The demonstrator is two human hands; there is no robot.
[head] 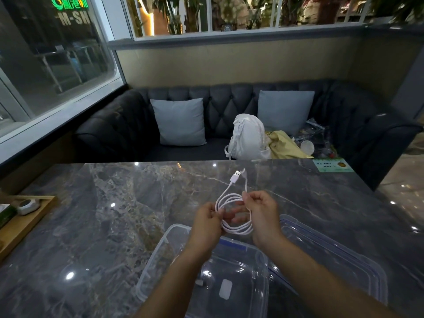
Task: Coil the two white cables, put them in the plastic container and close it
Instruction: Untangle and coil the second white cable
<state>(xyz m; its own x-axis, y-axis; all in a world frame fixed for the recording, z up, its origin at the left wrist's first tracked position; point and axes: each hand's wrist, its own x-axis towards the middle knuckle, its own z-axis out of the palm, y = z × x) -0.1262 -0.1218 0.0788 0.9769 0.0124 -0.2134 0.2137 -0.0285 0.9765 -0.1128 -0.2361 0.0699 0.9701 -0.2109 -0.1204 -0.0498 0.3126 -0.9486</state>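
A white cable (231, 198) hangs in a round coil of several loops above the marble table (114, 214). My left hand (206, 222) pinches the coil's left side. My right hand (261, 210) pinches its right side, and the two cable ends, one a USB plug (236, 176), stick up beyond it. Below my forearms stands the clear plastic container (165, 244), open. Something small and pale lies on its floor; I cannot tell whether it is the other cable. Its clear lid (332, 253) lies flat on the table to the right.
A wooden tray (29, 221) with small items sits at the table's left edge. A green card (330, 166) lies at the far right corner. Behind the table is a dark sofa (128, 131) with two cushions, a white backpack (249, 138) and bags.
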